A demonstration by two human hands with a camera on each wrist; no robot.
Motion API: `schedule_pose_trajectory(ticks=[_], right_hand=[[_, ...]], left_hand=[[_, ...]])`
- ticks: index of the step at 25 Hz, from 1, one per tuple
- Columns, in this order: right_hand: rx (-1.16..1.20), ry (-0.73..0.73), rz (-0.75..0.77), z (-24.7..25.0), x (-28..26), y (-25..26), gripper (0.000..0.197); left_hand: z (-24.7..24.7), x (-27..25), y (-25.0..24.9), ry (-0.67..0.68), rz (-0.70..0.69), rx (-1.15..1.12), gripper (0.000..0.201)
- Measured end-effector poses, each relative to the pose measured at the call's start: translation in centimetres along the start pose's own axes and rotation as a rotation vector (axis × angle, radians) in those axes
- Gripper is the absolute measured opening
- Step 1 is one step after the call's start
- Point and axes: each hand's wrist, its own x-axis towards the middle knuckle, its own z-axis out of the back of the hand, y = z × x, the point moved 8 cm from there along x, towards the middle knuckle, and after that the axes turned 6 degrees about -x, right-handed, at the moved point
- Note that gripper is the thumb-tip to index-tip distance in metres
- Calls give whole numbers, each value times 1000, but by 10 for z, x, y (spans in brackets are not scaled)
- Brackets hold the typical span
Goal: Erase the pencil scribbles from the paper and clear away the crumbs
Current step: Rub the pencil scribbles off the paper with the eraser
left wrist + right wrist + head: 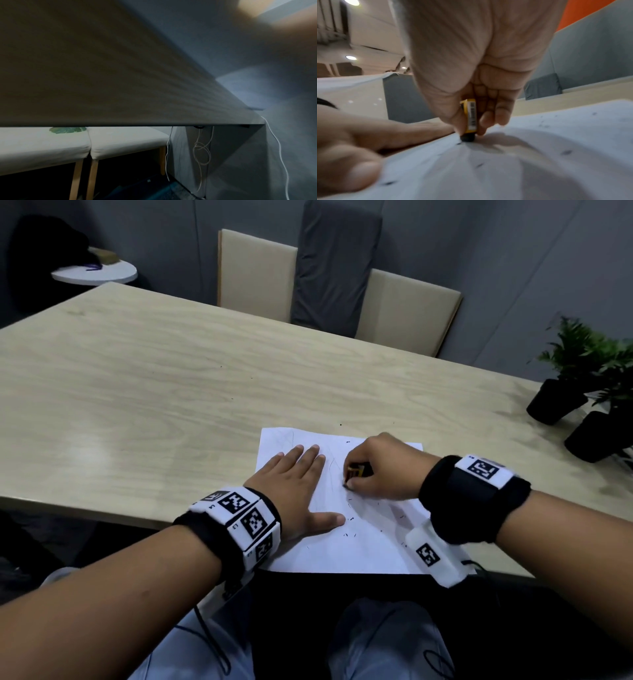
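A white sheet of paper [370, 546] lies at the table's near edge, with faint pencil lines [333, 470] near its middle. My left hand [298, 484] lies flat on the sheet's left half, fingers straight and pressing it down. My right hand [380, 467] pinches a dark eraser in a yellow sleeve [354, 471], its tip pressed on the paper. In the right wrist view the eraser [469, 121] stands upright between thumb and fingers, its black tip on the sheet [522, 169]. Several dark crumbs [350, 534] are scattered over the paper's lower part.
The pale wooden table [171, 392] stretches left and far. Two potted plants in black pots [579, 392] stand at the right edge. Beige chairs [404, 309] stand behind the table. The left wrist view shows only the table's underside [102, 67] and hanging cables.
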Motion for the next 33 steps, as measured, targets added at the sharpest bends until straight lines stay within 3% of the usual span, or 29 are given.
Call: schedule_pose_trajectory(ticks=[3,7,12,16,20,25,30,33], right_hand=[[-27,-11,-42,7,9,-8,11],[-1,77,69,-13,7,17,12],[-68,0,-41,8,17,-7,14],[-48,86,49,-8,3,10,11],[-59,8,-32,4,5,-5,13],[-45,65,61,-11,1,18,12],[-32,-1,-57,3,-2,1,11],[97,-138,-157,26,-13,-9,12]], left_hand=[[-1,1,0,-1,-1,-2,105],[-3,2,1,0,-9,-5,107],[-3,2,2,1,-8,-2,106],[-5,3,2,6,-12,-1,107],[-4,2,2,4,-7,6,106],[-5,3,3,-2,-8,1,109],[-1,-1,2,-28,25,13,103],[9,-4,9,-66,103,75,95]])
